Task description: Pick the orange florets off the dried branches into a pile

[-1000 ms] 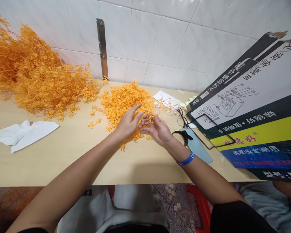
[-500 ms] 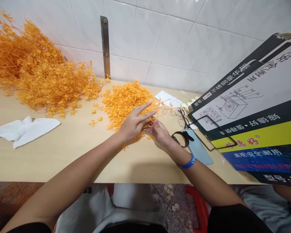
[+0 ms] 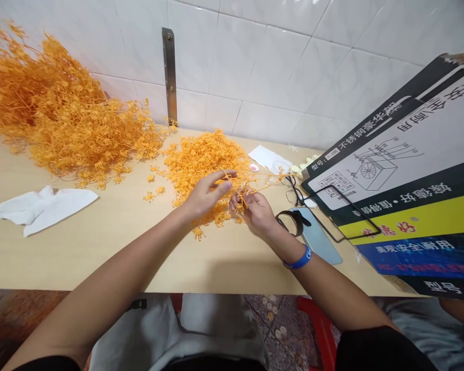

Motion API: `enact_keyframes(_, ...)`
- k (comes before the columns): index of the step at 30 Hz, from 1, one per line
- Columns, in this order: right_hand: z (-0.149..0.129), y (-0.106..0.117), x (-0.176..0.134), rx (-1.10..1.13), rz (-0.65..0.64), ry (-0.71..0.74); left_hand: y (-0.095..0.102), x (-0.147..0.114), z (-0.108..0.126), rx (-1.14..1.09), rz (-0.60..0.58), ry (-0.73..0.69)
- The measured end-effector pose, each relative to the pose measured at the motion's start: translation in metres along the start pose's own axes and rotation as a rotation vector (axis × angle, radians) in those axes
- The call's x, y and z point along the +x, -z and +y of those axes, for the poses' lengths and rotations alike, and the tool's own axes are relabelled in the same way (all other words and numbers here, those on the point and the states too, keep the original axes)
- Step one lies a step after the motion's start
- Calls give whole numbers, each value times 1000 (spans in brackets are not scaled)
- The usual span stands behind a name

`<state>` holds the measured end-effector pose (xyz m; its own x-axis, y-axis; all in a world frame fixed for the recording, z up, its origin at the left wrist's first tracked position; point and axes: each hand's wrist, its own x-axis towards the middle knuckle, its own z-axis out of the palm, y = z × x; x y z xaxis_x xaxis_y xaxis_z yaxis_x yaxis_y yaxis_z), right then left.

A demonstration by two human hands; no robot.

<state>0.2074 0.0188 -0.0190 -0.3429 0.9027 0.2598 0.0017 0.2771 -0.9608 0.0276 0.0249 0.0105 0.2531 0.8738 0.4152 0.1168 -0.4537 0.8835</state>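
My right hand [image 3: 258,212] is closed on an orange plastic flower stem [image 3: 268,180], whose thin branches reach out to the right above the table. Small orange blossoms hang at its fingertips. Just left of it, my left hand [image 3: 205,195] has thumb and index finger apart, close to the stem's orange tips; whether it touches them I cannot tell. Behind and under the left hand lies a heap of loose orange plastic flowers [image 3: 204,154]. A few single blossoms [image 3: 149,197] lie left of the heap.
A big bunch of orange stems [image 3: 77,118] fills the back left of the table [image 3: 139,263]. White tissue [image 3: 58,203] lies in front. At right are a phone [image 3: 325,239], a black strap [image 3: 292,222], glasses [image 3: 294,190] and a printed cardboard box [image 3: 402,180].
My left hand has drawn slightly left and its outstretched fingers have bent. My right hand has turned and lifted the stem's blossoms, so they show more clearly.
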Motion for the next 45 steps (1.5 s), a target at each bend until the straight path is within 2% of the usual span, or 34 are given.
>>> enact_keyframes(2, -2, -1, 1, 114, 10, -20, -7, -4, -3, 63, -147, -16)
enact_keyframes(4, -6, -2, 1, 184, 4, -35, -12, -6, -4, 143, -225, -31)
enact_keyframes(11, -5, -6, -1, 179, 67, -35, -18, -8, -4, 301, -234, 33)
enact_keyframes(17, -7, -7, -3, -1, 174, 75, -19, -8, -3, 514, -206, 48)
enact_keyframes(23, -7, -9, -5, -219, 289, 116, -19, -8, 1, 663, -215, -63)
enact_keyframes(27, -6, -5, -5, -444, 295, 267, -20, -8, 1, 684, -201, -80)
enact_keyframes(30, -17, 7, 0, -676, 295, 474, -16, -2, 7, 709, -212, -87)
enact_keyframes(33, -44, 25, 8, -912, 336, 750, -4, 8, 30, 772, -220, -106)
enact_keyframes(36, -81, 41, 8, -1094, 381, 949, 12, 10, 68, 715, -243, -86)
enact_keyframes(38, -103, 45, 1, -1137, 369, 1019, 21, 0, 97, 640, -311, -55)
enact_keyframes(40, -122, 46, -8, -1155, 293, 1028, 24, -22, 123, 531, -407, -13)
enact_keyframes(41, -130, 46, -12, -1149, 294, 1027, 23, -37, 134, 453, -467, 11)
enact_keyframes(42, -137, 48, -15, -1133, 355, 1002, 21, -54, 143, 364, -525, 32)
enact_keyframes(43, -144, 50, -18, -1091, 470, 957, 18, -73, 150, 281, -594, 50)
enact_keyframes(45, -157, 59, -21, -958, 764, 793, 16, -111, 157, 178, -741, 74)
